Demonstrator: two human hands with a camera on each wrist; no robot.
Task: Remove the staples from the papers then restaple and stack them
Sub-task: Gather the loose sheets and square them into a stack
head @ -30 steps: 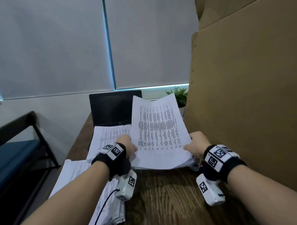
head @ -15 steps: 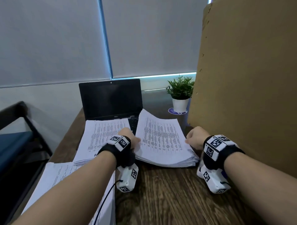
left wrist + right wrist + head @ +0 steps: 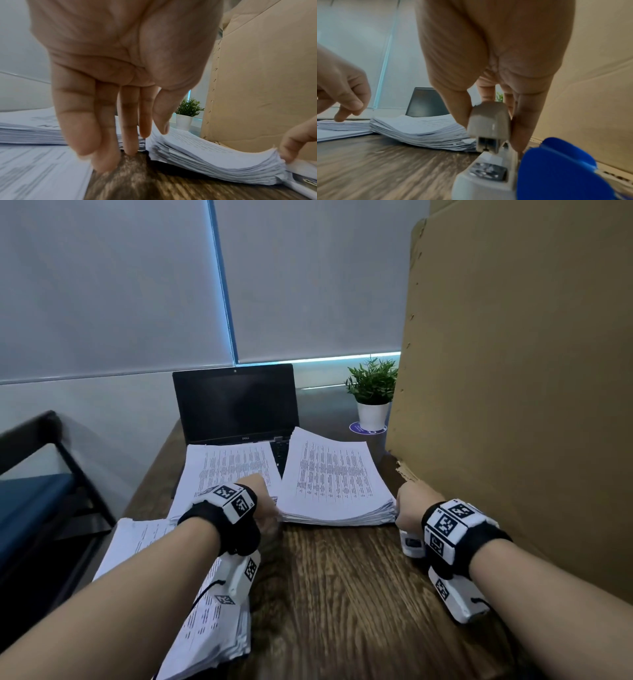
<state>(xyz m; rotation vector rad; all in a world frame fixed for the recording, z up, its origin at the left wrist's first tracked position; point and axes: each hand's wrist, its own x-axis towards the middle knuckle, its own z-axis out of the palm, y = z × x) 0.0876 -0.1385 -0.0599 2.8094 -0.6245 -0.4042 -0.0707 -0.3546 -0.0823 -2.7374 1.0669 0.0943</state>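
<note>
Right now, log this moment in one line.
left hand: open, empty, over desk | right hand: grips stapler beside stack | stack: on desk

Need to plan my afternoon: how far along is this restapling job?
Hard to say what's finished: three paper piles lie on the desk, the right pile just laid flat. The right hand grips the stapler; the left hand hangs empty. Which piles remain unstapled isn't visible.
</note>
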